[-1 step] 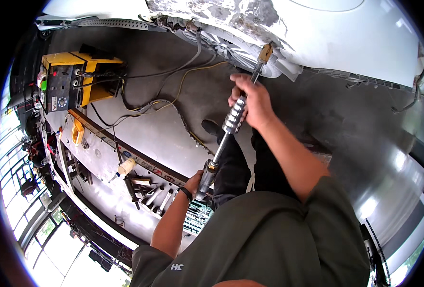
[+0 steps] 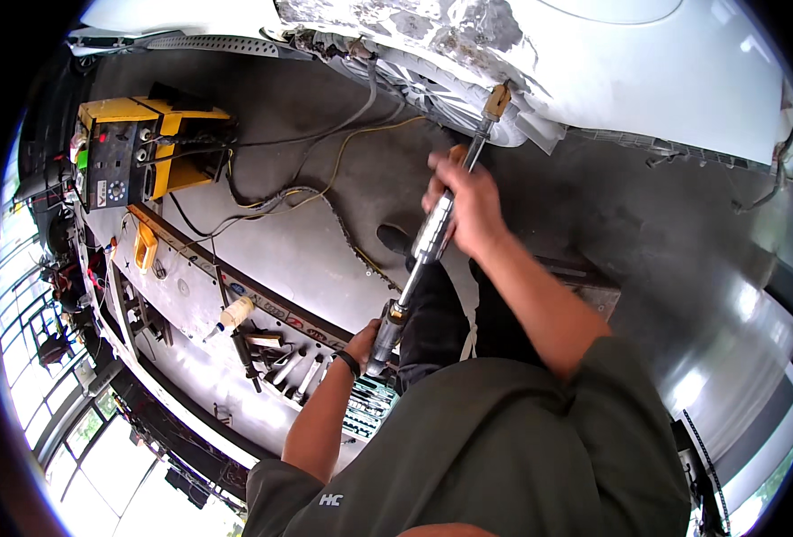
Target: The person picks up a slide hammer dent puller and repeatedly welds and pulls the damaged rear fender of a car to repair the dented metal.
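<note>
A long metal slide hammer slants up from my body to a white car panel. Its brass-coloured end piece meets the lower edge of the panel, by a patch with worn paint. My left hand is closed round the handle at the near end. Further up the rod, my right hand curls round the tool at the upper end of the ribbed sliding weight. The weight and the right fingers are blurred by motion.
A yellow and black machine stands at the left, its cables trailing over the floor. Left of my legs, a bench carries a bottle, hand tools and a green socket set. A wheel sits under the car.
The sliding weight has moved a little down the rod toward my left hand, and my right hand has shifted with it. My left hand stays on the handle.
</note>
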The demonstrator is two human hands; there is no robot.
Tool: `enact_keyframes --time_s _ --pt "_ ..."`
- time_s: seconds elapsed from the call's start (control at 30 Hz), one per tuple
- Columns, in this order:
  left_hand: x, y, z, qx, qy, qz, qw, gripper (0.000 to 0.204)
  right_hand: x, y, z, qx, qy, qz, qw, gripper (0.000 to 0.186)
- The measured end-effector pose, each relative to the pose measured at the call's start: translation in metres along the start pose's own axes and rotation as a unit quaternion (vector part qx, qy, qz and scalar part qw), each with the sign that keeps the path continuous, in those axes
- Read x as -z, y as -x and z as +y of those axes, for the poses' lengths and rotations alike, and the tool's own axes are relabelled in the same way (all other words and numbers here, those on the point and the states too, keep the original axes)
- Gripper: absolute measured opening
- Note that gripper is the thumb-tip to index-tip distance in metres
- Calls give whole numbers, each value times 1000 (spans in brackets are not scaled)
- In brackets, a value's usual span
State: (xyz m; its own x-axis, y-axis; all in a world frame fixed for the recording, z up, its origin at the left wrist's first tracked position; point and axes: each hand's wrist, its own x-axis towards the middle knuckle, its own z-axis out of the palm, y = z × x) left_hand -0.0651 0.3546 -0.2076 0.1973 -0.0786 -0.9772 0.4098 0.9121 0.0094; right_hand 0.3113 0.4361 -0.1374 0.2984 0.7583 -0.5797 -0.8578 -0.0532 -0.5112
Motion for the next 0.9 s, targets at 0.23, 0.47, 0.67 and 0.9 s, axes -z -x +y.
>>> enact_keyframes --time_s 0.23,0.47,0.67,0.9 --pt "-10 38 -15 98 -22 29 994 41 25 89 119 -199 18 81 976 12" --pt "23 -12 -65 -51 -27 24 998 47 -1 71 85 -137 57 -21 989 10" --pt "-42 24 17 -22 -16 15 1000 37 -3 57 44 -135 58 2 989 8" --pt "-26 26 19 119 10 -59 991 34 -10 58 41 -145 34 16 989 13"
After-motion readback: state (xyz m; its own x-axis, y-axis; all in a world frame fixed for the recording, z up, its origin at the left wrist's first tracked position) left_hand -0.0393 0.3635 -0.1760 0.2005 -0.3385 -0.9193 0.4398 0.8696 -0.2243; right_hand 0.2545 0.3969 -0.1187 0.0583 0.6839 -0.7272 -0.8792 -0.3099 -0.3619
